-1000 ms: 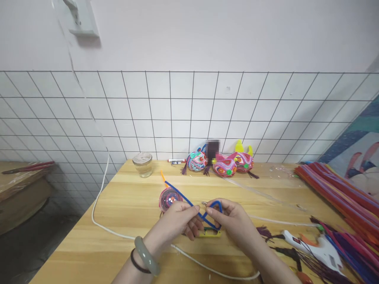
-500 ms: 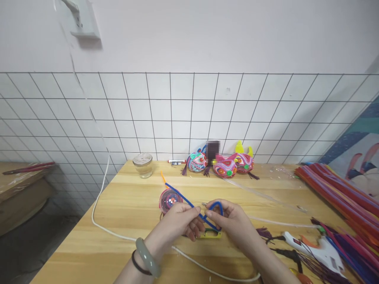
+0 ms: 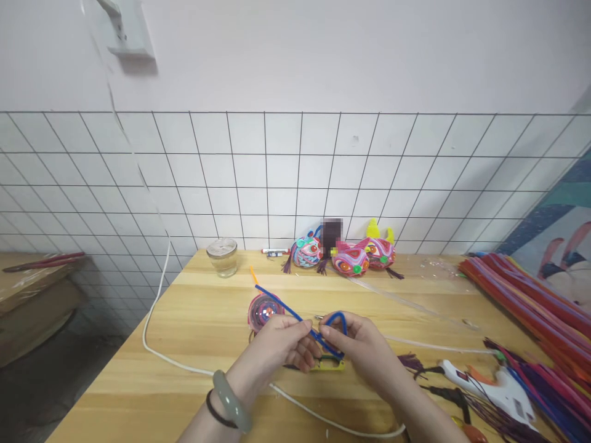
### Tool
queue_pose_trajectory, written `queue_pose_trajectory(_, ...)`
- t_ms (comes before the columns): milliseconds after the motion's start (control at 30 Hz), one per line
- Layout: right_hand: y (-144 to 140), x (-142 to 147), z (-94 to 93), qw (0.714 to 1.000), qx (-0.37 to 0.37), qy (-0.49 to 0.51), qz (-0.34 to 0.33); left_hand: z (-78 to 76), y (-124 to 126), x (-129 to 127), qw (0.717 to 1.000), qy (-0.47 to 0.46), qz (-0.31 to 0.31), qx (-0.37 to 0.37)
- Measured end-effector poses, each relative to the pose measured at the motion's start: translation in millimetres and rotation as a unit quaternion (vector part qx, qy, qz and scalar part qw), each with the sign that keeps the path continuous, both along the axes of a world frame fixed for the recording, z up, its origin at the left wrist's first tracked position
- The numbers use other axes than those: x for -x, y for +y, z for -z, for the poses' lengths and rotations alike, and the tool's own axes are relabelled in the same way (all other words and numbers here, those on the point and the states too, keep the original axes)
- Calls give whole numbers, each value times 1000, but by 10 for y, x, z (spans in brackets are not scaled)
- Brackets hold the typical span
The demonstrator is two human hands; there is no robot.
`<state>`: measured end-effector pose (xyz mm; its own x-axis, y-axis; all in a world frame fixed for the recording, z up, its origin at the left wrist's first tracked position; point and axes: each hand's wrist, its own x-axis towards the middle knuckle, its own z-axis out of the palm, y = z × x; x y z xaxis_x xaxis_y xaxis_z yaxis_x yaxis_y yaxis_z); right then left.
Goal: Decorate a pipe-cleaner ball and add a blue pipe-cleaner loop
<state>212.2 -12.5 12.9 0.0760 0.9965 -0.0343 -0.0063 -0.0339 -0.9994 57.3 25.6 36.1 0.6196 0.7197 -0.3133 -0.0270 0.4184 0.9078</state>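
A blue pipe cleaner (image 3: 281, 303) is stretched between my two hands over the table. Its right part bends into a loop, while a straight length runs up to the left. My left hand (image 3: 289, 341) pinches the straight part between thumb and forefinger. At the loop, my right hand (image 3: 353, 338) is closed on the pipe cleaner with thumb and fingers. Behind my left hand lies a round pink piece with a shiny centre (image 3: 266, 312), partly hidden, with an orange strip (image 3: 253, 275) beside it. Scissors with a yellow-green handle (image 3: 333, 365) lie under my hands, mostly covered.
Several colourful stuffed animal-like crafts (image 3: 351, 258) sit by the tiled wall, near a marker (image 3: 276, 251) and a glass jar (image 3: 222, 257). To the right are a white glue gun (image 3: 492, 387) and bundled pipe cleaners (image 3: 517, 289). A white cable (image 3: 323, 418) crosses the table.
The blue loop has narrowed slightly, its lower strands drawing closer together. Both hands keep nearly the same place and grip.
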Motion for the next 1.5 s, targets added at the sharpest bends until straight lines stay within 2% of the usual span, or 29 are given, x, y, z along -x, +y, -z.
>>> queue_pose_trajectory(167, -13, 15, -4, 999, 32, 17, -35, -6, -6, 0, 1000, -3, -2, -9)
queue_pose_trajectory(467, 6, -18, 66, 999, 0, -41, -32, 50, 53, 13, 997, 53, -7, -61)
queue_pose_trajectory(933, 3, -21, 80, 998, 6, -60, -31, -24, 90, 88, 981, 103, -27, -164)
queue_pose_trajectory(1300, 16, -3, 41, 997, 12, -69, -30, -14, 111, 80, 980, 103, -16, -170)
queue_pose_trajectory(1500, 16, -8, 60, 997, 18, -72, -26, 9, 110, 88, 979, 98, 12, -177)
